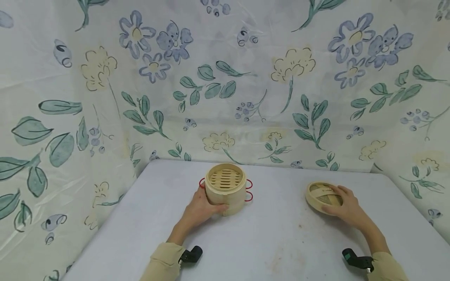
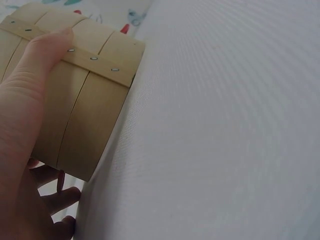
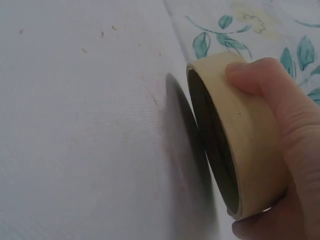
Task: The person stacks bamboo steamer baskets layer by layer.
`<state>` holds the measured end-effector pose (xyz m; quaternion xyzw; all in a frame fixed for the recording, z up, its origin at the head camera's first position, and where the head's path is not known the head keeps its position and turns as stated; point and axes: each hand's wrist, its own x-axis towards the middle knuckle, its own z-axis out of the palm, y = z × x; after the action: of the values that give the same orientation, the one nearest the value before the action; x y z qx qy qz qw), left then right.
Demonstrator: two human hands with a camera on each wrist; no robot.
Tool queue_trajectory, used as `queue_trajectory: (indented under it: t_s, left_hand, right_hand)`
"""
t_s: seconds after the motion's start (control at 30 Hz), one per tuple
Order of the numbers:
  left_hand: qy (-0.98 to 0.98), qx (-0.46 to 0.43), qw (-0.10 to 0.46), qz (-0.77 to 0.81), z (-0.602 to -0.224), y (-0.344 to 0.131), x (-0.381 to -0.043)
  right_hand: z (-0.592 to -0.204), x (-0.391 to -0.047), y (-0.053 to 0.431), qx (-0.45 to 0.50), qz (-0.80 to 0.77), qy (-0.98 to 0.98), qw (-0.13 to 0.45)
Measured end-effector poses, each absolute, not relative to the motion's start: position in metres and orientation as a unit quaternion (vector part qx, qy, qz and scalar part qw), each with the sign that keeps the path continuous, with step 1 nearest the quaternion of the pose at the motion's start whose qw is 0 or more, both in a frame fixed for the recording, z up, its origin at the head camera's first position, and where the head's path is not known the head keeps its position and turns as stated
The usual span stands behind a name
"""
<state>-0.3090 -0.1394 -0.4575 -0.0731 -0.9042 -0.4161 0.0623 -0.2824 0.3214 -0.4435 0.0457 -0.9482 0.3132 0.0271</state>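
Note:
A stacked bamboo steamer [image 1: 230,197] with a slatted inner floor and red loop handles stands at the middle of the table in the head view. My left hand [image 1: 201,208] grips its left and near side, the thumb lying across the front wall. In the left wrist view the steamer's stapled wall [image 2: 95,107] shows beside the thumb. To the right, my right hand [image 1: 347,207] holds the round bamboo lid [image 1: 316,199] by its rim. The right wrist view shows the lid [image 3: 250,130] tilted, its near edge off the table above a shadow.
The white table [image 1: 274,226] has small brown specks and a faint stain near its front. A floral cloth [image 1: 253,97] hangs behind and on both sides. Black wrist cameras [image 1: 191,255] sit at both sleeves.

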Motion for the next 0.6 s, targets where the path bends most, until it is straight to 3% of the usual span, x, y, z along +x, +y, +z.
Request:
queue_trajectory:
  t_s: [0.6]
  left_hand:
    - [-0.912,-0.066,0.061,-0.4,-0.458,-0.141,-0.31]
  right_hand:
    - [-0.418,-0.283,0.308,0.047,0.329,-0.941,0.056]
